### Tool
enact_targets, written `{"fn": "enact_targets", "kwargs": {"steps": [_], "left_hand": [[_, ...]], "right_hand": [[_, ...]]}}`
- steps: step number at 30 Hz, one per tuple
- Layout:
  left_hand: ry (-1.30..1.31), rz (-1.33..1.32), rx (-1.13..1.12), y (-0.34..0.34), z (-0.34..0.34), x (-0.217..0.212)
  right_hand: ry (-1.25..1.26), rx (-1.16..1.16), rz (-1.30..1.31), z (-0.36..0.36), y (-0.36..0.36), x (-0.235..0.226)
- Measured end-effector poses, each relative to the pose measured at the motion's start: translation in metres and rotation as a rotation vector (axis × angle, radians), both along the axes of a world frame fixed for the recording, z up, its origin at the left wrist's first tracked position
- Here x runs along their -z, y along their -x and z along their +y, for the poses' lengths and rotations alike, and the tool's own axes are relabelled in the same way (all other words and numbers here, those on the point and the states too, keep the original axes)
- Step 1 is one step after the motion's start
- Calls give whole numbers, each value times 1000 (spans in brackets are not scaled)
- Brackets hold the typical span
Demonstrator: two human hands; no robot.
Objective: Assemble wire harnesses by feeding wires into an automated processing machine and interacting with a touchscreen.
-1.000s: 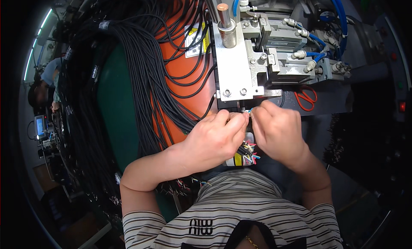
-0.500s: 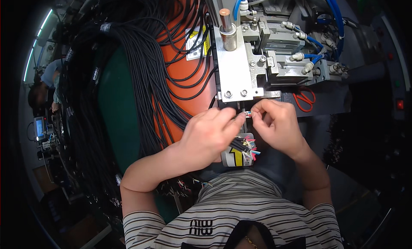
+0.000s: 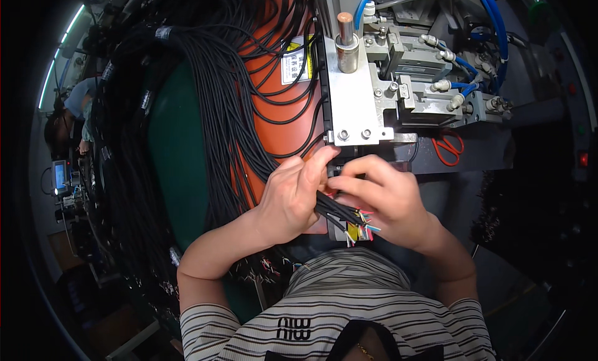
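Where hands (image 3: pixel 293 199) meet, cables (image 3: pixel 339 213) between — pinched

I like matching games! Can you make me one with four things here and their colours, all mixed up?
Things:
1. scissors
2. hoses
3. cables
4. plate

Colours:
A. black
B. silvery grey
C. orange-red
D. blue

Pairs: 1-C, 2-D, 3-A, 4-B. The left hand and right hand together hold a few of the black cables just below the plate.
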State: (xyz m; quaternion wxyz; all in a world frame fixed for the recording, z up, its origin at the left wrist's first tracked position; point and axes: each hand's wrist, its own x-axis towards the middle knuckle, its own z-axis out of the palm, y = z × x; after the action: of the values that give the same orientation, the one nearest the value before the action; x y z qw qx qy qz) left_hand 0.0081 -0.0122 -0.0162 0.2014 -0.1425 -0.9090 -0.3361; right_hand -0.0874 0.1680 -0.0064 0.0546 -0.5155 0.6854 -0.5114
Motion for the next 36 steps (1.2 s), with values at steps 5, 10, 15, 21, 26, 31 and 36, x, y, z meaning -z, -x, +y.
{"fn": "enact_targets", "kwargs": {"steps": [5, 10, 15, 21, 26, 31, 36], "left_hand": [[-15, -143, 38, 7, -1, -19], [63, -56, 79, 6, -11, -24], [-4, -71, 36, 12, 3, -25], [-2, -114, 70, 12, 2, -21], [26, -108, 111, 14, 5, -20], [211, -53, 50, 16, 18, -23], [-32, -161, 146, 21, 7, -15]], "right_hand": [[-2, -80, -11, -1, 2, 5], [119, 187, -442, 18, 1, 14], [198, 46, -1140, 26, 4, 14], [124, -32, -1301, 24, 12, 5], [46, 46, -926, 24, 7, 15], [125, 121, -758, 19, -2, 22], [147, -69, -1270, 24, 14, 13]]}}
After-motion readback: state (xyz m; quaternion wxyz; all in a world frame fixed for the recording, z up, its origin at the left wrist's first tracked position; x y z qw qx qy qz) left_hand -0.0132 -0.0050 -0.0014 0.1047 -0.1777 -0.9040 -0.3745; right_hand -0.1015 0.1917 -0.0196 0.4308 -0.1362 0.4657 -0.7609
